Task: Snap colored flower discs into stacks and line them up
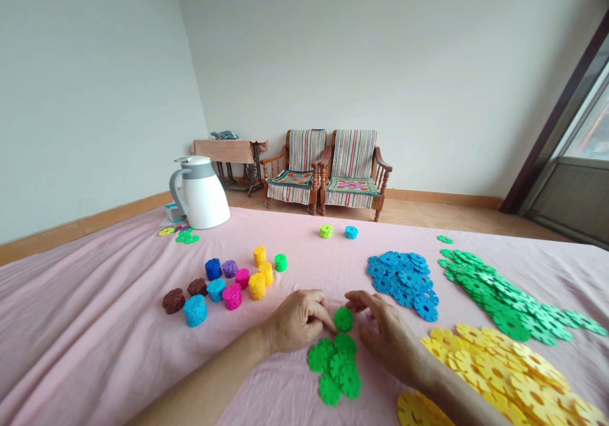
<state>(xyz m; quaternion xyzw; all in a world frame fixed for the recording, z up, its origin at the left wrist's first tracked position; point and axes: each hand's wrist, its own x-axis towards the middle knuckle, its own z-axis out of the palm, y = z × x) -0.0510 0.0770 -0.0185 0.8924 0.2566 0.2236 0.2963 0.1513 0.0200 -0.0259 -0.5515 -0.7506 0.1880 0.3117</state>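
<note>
Discs of notched green plastic [340,367] lay bunched lower center of frame; left hand [299,319] was kinda curled, couldn't tell if pinching, right hand [387,332] loosely spread beside a round green plastic piece [343,319].

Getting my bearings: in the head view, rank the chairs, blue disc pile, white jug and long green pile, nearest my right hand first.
From your right hand:
1. Blue disc pile, ahead, slightly right.
2. Long green pile, farther right.
3. White jug, far left.
4. Chairs, beyond the pink cloth.
</note>
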